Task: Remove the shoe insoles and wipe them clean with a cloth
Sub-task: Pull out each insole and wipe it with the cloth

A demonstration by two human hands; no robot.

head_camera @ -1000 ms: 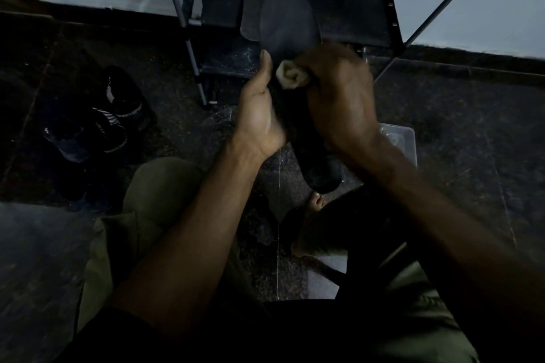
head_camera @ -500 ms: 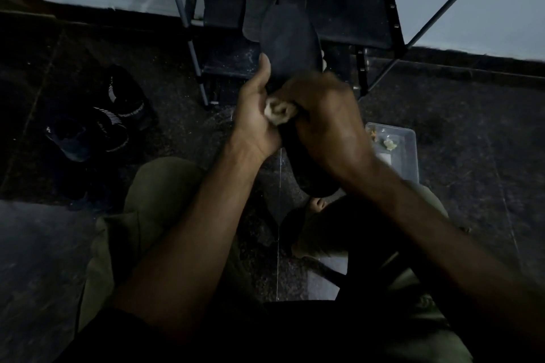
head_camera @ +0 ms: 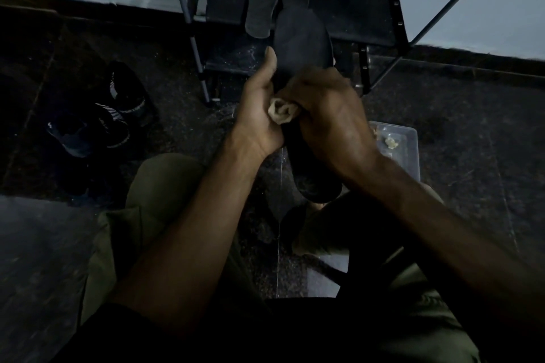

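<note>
Wiping is under way: the left hand point(head_camera: 259, 115) cradles the dark insole point(head_camera: 300, 47) upright before the far shoe rack point(head_camera: 395, 23), the right hand point(head_camera: 330, 115) grips the bunched cloth point(head_camera: 281, 110) against its middle, so the next stroke likely needs steady pressure along its length.

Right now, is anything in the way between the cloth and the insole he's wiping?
Nothing visible. The right hand presses the balled cloth straight onto the dark insole, which the left hand holds.
</note>
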